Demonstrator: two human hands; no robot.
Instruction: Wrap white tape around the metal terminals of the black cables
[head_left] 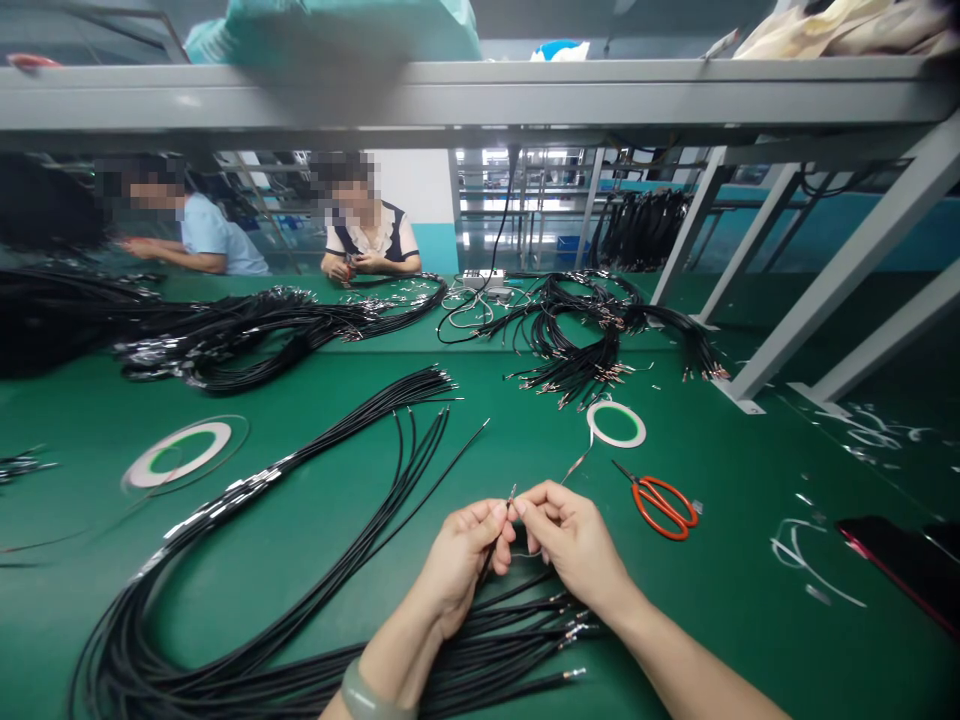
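Note:
My left hand (pixel 472 545) is closed round a thin black cable (pixel 487 562), whose bare metal end sticks up between the fingertips. Thumb and finger of my right hand (pixel 566 535) are pinched together right at that cable end; what lies between them is too small to tell. A narrow strip (pixel 576 466) runs from a flat white tape roll (pixel 616 425) down behind my right hand. Under my wrists a bundle of black cables (pixel 480 650) with metal tips curves round from the left. Orange-handled scissors (pixel 664 507) lie to the right of my right hand.
A second flat roll (pixel 180 453) lies at left on the green table (pixel 300 540). More cable bundles (pixel 577 335) are further back. Metal shelf legs (pixel 825 280) stand at right, near white scraps (pixel 795 555) and a dark flat object (pixel 907 570). Two people sit opposite.

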